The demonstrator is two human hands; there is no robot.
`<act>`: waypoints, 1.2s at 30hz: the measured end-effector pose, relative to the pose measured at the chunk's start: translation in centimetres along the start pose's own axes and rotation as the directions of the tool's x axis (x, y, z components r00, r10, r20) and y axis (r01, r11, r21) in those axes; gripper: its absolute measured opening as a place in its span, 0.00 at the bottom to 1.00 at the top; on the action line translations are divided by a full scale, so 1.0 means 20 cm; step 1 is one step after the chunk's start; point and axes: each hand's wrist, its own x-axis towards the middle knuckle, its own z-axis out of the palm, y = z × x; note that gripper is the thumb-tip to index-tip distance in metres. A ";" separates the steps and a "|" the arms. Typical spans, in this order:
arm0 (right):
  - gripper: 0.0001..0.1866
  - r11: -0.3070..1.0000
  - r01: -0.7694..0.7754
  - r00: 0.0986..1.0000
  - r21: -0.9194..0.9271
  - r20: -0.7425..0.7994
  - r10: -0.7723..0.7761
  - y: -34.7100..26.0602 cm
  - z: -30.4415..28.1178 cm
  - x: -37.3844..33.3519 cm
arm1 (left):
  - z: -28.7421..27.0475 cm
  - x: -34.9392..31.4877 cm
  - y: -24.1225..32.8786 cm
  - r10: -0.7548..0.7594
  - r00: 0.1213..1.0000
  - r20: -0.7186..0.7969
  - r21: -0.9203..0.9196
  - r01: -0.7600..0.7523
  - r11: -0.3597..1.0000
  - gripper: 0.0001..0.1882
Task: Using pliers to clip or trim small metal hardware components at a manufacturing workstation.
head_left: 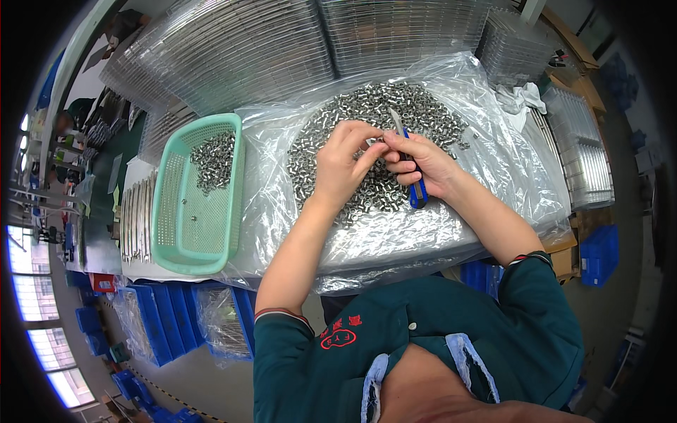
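My right hand (pixel 424 161) is wrapped round a blue utility knife (pixel 417 189), its blade pointing up and away from me. My left hand (pixel 347 156) meets it over the pile, thumb and fingers pinched together close to the right fingertips. Whatever small piece sits between the fingertips is mostly hidden, perhaps one of the metal parts. Below both hands spreads a wide heap of small shiny metal sleeves (pixel 374 201) on clear plastic sheeting (pixel 271 148). To the left, a light green perforated plastic basket (pixel 201 262) holds a smaller heap of similar metal pieces (pixel 213 161).
Stacks of clear plastic trays (pixel 240 56) line the back of the table, with more trays (pixel 582 151) at the right. Metal rods (pixel 137 218) lie left of the basket. Blue bins (pixel 166 317) stand below the table edge. A white cloth (pixel 518 99) lies at back right.
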 end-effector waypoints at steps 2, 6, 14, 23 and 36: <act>0.09 0.998 -0.016 1.000 0.061 0.013 0.015 0.00 -0.01 0.00 | 0.00 0.00 0.00 -0.004 1.000 0.011 0.019 0.003 1.000 0.10; 0.09 0.998 -0.025 1.000 0.063 0.021 0.024 0.00 -0.01 0.01 | 0.00 0.00 0.00 0.031 0.999 0.022 0.016 -0.031 0.999 0.11; 0.07 0.997 -0.024 0.999 0.076 0.029 0.022 -0.01 -0.01 0.00 | -0.01 0.00 0.00 0.078 0.997 -0.012 0.033 -0.078 0.996 0.08; 0.04 0.997 0.004 1.000 0.080 -0.007 -0.004 0.00 -0.02 0.00 | 0.00 0.00 0.02 0.012 1.000 -0.027 -0.047 -0.013 0.999 0.11; 0.07 0.998 0.030 0.999 0.052 -0.027 -0.028 0.00 0.00 0.00 | 0.01 0.00 0.01 0.008 0.999 -0.049 -0.046 -0.010 0.999 0.11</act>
